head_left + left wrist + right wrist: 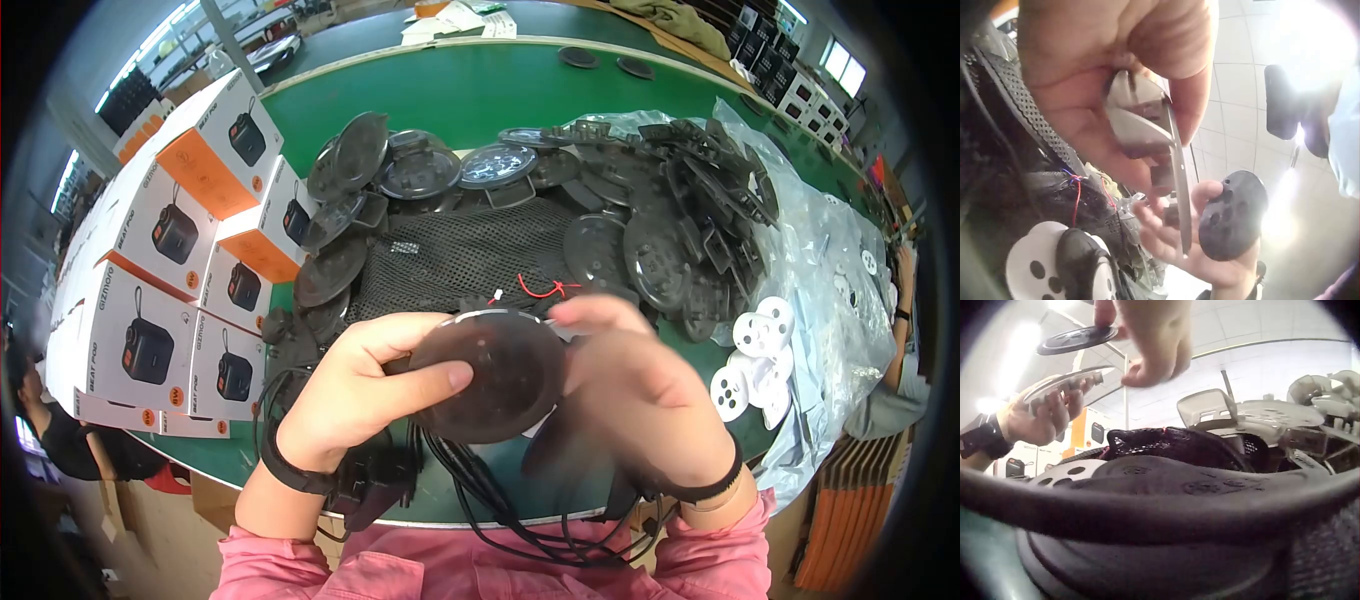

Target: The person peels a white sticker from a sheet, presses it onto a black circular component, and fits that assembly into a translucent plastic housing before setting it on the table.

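Cover (495,385) sits above the worktop (400,95), gripped in our left hand (365,385), our right hand (645,390) blurred beside it. The left wrist view shows our right hand pinching a dark disc (1232,219). The right wrist view shows both pieces apart; we judge this two-handed handling, calling for steady grips.

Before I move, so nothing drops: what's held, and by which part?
The left hand grips a dark, round plastic cover by its left side, thumb on its face; the right hand pinches a black, rounded pad by its edge.
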A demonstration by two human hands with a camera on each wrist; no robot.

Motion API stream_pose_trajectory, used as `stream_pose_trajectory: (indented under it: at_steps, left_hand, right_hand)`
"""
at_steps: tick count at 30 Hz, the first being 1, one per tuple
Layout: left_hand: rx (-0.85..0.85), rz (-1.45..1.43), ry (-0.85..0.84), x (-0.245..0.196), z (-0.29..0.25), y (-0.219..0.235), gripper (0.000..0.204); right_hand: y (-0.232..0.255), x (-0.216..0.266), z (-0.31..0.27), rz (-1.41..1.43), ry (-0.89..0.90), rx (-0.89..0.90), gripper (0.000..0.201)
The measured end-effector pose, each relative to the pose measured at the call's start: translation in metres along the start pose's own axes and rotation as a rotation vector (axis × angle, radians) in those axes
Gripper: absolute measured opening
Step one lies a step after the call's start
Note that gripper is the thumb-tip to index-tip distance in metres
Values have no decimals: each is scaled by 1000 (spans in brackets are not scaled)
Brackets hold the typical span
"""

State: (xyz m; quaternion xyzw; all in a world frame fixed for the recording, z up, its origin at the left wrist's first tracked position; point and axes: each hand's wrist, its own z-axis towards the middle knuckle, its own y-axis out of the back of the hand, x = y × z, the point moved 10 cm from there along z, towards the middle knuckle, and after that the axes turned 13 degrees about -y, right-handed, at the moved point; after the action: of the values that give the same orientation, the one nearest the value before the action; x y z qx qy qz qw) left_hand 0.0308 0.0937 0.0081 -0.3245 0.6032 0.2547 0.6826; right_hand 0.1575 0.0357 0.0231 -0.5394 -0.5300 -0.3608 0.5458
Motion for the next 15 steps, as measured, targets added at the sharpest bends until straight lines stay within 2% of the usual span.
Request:
stream_pose_trajectory:
  at_steps: [1, 2, 5, 6, 10, 11, 13, 15]
  left_hand:
    - [-4, -3, 0, 4, -1, 1, 24]
    - [-39, -21, -24, 5, -1, 4, 25]
    - [-89, -79, -45, 9, -3, 4, 27]
    - [-98, -111, -48, 10, -3, 3, 27]
    - [-126, -197, -14, 20, -5, 0, 34]
    - [-96, -199, -24, 18, -5, -3, 30]
    - [-68, -203, -33, 18, -6, -2, 26]
    - [37, -142, -88, 14, -5, -6, 24]
  right_hand:
    - [7, 9, -3, -118, 110, -74, 14]
    - [10, 12, -5, -35, 144, -84, 15]
    - [6, 12, -7, -96, 136, -62, 15]
    - [-2, 27, -9, -306, 271, -73, 20]
    - [-7, 24, -9, -442, 264, -102, 28]
    - [-8, 22, -10, -442, 259, -100, 28]
    - [-1, 24, -13, -507, 277, -234, 26]
    - [3, 20, -12, -445, 249, -254, 24]
